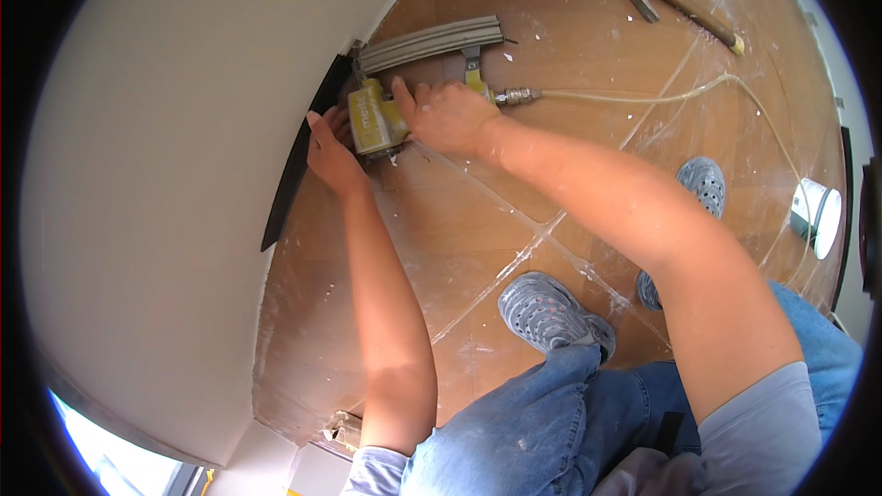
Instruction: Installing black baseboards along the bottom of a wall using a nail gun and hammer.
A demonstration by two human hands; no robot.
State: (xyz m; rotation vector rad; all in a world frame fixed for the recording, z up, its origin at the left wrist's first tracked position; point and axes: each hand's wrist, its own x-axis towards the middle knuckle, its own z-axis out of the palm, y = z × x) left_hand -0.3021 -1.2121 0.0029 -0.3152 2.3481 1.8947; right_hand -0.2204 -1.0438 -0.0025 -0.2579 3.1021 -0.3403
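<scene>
My right hand (450, 117) is wrapped round the handle of a yellow-green pneumatic nail gun (375, 127), whose long grey magazine lies beyond the hand. The gun's nose end meets a black skirting board (290, 186) along the foot of the wall. Against that board, close beside the gun's body, is my left hand (333, 149). Its thumb and fingers are apart, and the fingertips lie partly in shadow next to the gun. A clear air hose (643, 99) runs off to the right from the metal coupling at the handle.
A claw hammer (689, 7) lies on the dusty brown tiled floor (478, 220) at the far right. To the right, a white tub (818, 218) rests on its side near the hose. My grey clogs (542, 310) stand on the floor. The pale wall (165, 174) rises on the left.
</scene>
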